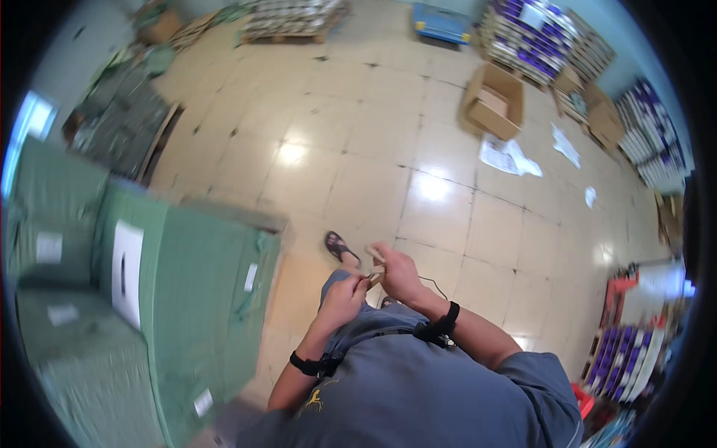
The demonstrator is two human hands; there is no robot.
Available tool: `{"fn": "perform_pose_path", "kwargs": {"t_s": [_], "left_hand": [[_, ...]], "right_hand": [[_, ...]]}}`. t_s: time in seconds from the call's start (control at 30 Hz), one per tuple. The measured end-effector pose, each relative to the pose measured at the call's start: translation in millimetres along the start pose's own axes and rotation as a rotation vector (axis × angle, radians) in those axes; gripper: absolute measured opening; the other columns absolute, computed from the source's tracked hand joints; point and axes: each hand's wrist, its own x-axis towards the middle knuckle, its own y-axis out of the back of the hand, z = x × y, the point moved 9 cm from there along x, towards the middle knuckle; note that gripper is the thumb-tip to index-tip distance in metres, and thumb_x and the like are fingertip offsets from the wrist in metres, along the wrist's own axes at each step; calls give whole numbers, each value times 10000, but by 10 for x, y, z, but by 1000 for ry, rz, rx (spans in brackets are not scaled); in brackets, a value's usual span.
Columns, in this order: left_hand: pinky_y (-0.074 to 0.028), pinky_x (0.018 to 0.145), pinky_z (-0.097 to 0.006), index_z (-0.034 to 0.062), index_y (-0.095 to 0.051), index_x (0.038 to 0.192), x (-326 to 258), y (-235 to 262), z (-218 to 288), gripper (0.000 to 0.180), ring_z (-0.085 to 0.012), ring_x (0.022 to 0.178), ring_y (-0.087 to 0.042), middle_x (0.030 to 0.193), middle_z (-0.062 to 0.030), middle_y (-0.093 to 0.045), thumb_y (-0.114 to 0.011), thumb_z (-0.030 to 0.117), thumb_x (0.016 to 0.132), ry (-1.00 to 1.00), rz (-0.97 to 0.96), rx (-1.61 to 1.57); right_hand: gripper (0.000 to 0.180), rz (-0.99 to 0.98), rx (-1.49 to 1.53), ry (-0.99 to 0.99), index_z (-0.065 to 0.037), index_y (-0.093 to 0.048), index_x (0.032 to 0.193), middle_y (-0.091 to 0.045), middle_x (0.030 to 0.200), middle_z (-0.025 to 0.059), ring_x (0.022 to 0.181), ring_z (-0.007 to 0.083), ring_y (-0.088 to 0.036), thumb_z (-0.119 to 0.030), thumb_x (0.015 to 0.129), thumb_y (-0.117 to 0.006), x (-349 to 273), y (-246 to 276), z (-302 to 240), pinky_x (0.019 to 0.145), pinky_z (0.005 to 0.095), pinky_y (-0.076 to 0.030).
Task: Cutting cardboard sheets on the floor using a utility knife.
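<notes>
Both hands meet above the tiled floor [351,142]. Left hand [342,299] and right hand [396,272] pinch closed on one small tan object [375,278], kind indistinct.

The floor [358,149] is glossy pale tile that throws back bright lamp glare. The open box [493,101] is matt brown cardboard. The stacked green bundles [187,313] look like matt wrapped sheeting with white paper labels. Loose white paper sheets [511,158] lie dull. The small object [375,267] between both hands looks light and matt.
</notes>
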Motion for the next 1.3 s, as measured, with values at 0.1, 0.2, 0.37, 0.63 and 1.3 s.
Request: {"fn": "perform_pose_path", "kwargs": {"t_s": [0.1, 0.2, 0.37, 0.63, 1.3], "left_hand": [[-459, 587, -308, -19, -642, 942, 756, 242, -145, 244, -134, 606, -554, 657, -66, -589, -514, 173, 1023, -50, -85, -32], [-471, 623, -317, -35, -665, 982, 1616, 744, -195, 174, -138, 656, -565, 723, -102, -624, -509, 37, 959, -153, -93, -140], [-509, 713, -355, -12, -671, 1050, 2794, 1709, 67, 233, -229, 751, -635, 845, -138, -691, -510, -15, 882, -267, -340, 103], [-566, 694, -313, -18, -665, 1083, 4023, 2851, 347, 244, -169, 760, -706, 882, -115, -725, -523, 165, 1009, -156, -639, -21], [-539, 655, -490, 112, -769, 790, 2837, 5209, -4711, 187, -315, 798, -699, 847, -146, -724, -646, 252, 792, 1150, 81, 622]], "right_hand": [[425, -21, -162, 152, -117, -612, 1173, -670, 860, 136, 776, 363, -653, -11, 762, -633, 696, -22, -3, 665, 448, -511], [464, -67, -289, 153, -134, -603, 1218, -677, 890, 107, 790, 341, -658, -54, 766, -668, 1515, -130, 17, 684, 444, -519], [565, -318, -215, 79, -126, -569, 1276, -679, 938, 102, 874, 331, -671, -418, 823, -738, 2859, -335, -236, 723, 451, -530], [316, -454, -493, -57, -92, -652, 928, -690, 818, 145, 801, 365, -681, -386, 815, -677, 4514, -779, -74, 713, 473, -534], [767, -499, -515, 224, 36, -667, 699, -611, 672, 292, 679, 473, -627, -645, 960, -431, 11164, -2770, -809, 626, 518, -477]]}}
